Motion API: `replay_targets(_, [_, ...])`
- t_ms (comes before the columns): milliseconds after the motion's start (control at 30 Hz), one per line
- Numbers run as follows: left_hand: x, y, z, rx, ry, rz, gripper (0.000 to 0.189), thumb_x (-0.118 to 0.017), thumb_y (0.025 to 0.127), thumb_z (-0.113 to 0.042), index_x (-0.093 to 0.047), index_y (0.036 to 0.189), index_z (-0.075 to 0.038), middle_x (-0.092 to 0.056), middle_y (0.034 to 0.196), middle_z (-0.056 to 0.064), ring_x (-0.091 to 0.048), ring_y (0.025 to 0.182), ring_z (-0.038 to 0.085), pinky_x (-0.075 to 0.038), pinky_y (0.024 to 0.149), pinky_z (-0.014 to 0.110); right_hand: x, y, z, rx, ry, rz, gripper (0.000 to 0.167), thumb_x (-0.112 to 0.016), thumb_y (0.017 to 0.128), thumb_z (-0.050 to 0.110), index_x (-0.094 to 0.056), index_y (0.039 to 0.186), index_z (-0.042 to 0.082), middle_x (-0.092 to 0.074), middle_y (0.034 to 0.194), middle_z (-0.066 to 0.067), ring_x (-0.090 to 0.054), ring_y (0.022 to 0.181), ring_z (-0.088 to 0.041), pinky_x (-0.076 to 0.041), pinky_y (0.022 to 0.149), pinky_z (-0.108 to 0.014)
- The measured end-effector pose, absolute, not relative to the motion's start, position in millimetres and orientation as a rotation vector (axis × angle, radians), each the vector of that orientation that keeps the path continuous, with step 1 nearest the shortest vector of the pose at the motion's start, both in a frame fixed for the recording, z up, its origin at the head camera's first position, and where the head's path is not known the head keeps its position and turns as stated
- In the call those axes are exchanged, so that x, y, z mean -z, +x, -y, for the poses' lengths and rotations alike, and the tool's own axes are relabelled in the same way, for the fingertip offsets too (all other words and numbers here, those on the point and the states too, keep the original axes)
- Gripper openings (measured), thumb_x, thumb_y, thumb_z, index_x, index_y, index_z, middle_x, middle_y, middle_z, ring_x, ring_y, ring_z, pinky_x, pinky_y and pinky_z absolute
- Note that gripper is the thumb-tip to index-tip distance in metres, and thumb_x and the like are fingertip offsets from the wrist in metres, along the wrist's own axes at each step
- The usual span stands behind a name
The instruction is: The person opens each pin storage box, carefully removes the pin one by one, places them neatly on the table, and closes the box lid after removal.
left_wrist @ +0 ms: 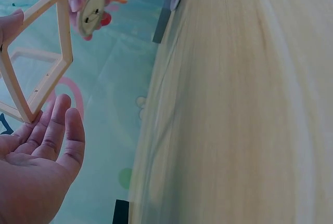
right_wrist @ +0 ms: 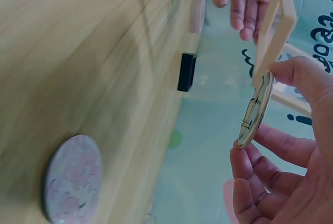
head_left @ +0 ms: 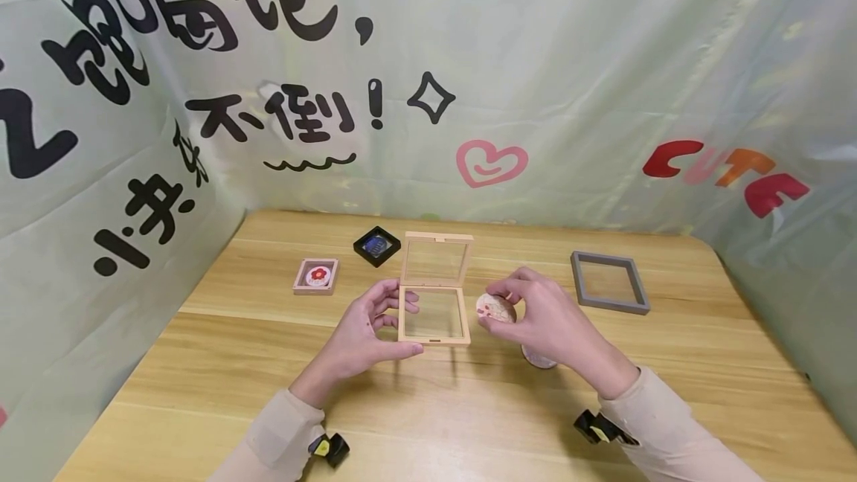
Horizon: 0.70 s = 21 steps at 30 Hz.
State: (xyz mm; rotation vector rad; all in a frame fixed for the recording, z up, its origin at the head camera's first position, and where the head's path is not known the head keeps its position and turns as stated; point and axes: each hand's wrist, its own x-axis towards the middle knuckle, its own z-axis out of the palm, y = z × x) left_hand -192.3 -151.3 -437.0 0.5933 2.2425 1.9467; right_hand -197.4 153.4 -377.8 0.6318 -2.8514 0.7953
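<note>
My left hand [head_left: 358, 335] holds a light orange hinged display frame [head_left: 434, 287] by its left side, thumb at the lower edge. Its two clear-film halves are spread apart, one tilted up behind the other. My right hand [head_left: 545, 312] pinches a round pin badge [head_left: 496, 308] by its edge, just right of the frame. A pale face with small red marks shows in the head view; the metal back with its pin [left_wrist: 93, 13] shows in the left wrist view. Below the right hand a second round badge [right_wrist: 75, 180], pinkish and patterned, lies on the table.
A grey square frame [head_left: 612, 308] lies at the right. Back left are a pink frame [head_left: 315, 290] with a red-flower badge inside and a black frame [head_left: 362, 248] holding something blue. A printed cloth [head_left: 569, 95] hangs behind the wooden table [head_left: 234, 393].
</note>
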Motion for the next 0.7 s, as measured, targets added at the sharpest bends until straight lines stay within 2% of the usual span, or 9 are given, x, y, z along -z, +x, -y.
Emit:
replay_targets(400, [437,-192,152,-1.938,0.585,-2.255,0.083,-0.094,0.076,-0.009,-0.051,0.147,-0.006,-0.063,0.142,0.027,-0.064,0.122,0.025,-0.058,0.095,0.025,402,-206,-157,-0.762,0.689,2.913,0.035,-0.089,0.084,0.031,-0.081,0.112,0.011,-0.072,0.103,0.002,-0.066,0.088,-0.011,-0.052,0.069,-0.024])
replay_targets(700, [438,-193,151,-1.935,0.602,-2.250,0.084,-0.094,0.077,-0.008,-0.051,0.148,-0.005,-0.063,0.143,0.027,-0.063,0.123,0.029,-0.057,0.095,0.024,418,-207,-159,-0.715,0.680,2.969,0.040,-0.088,0.083,0.033,-0.080,0.113,0.007,-0.072,0.102,-0.002,-0.061,0.082,-0.010,-0.051,0.067,-0.025])
